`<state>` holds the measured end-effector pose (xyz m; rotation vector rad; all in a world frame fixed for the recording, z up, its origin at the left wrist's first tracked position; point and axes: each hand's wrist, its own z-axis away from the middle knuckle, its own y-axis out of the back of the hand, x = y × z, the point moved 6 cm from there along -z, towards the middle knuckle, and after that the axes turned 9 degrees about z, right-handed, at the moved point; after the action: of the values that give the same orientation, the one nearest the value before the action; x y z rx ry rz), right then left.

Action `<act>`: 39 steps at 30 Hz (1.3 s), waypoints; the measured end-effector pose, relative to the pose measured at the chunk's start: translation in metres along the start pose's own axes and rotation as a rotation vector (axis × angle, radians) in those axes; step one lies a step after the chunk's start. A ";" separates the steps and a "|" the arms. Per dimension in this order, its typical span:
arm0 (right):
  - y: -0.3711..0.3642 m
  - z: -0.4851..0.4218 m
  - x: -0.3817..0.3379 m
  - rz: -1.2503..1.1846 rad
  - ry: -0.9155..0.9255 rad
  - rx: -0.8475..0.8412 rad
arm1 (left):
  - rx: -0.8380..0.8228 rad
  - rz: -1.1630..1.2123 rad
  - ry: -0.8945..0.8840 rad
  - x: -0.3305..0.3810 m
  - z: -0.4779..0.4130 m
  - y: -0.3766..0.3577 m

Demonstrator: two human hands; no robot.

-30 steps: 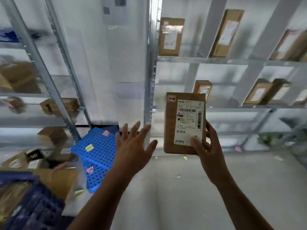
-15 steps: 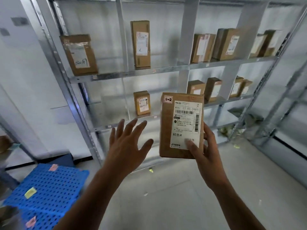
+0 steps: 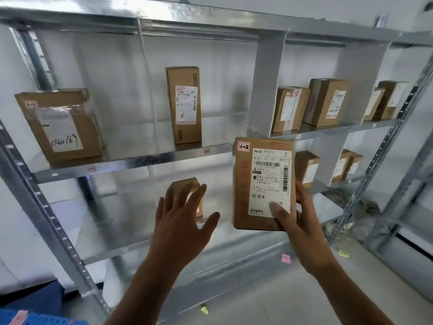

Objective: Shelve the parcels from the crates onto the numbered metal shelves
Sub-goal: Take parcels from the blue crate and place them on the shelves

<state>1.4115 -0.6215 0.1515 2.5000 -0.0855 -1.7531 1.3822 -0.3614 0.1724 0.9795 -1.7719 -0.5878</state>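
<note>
The right hand (image 3: 302, 221) grips the parcel (image 3: 263, 184) upright, label facing the person — likely to read its "1-2" tag. It is in front of the shelf (image 3: 145, 161); the left hand (image 3: 180, 221) hovers open, empty.

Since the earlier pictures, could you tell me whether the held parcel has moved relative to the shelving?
Yes. The parcel marked 1-2 in the right hand has come closer to the metal shelves; its top now reaches the upper shelf edge, where before it sat lower.
</note>
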 end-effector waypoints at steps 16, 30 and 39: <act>-0.012 -0.268 0.059 -0.112 0.209 -0.092 | 0.033 -0.004 0.080 -0.004 -0.207 -0.065; -0.031 -0.419 0.076 0.030 0.334 -0.332 | 0.088 0.567 0.173 -0.004 -0.334 -0.117; -0.050 -0.457 0.104 0.057 0.221 -0.325 | 0.040 0.679 0.212 -0.045 -0.387 -0.137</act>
<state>1.8762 -0.5644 0.2035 2.4034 0.1313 -1.3338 1.7936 -0.3831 0.1977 0.3937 -1.7827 -0.0153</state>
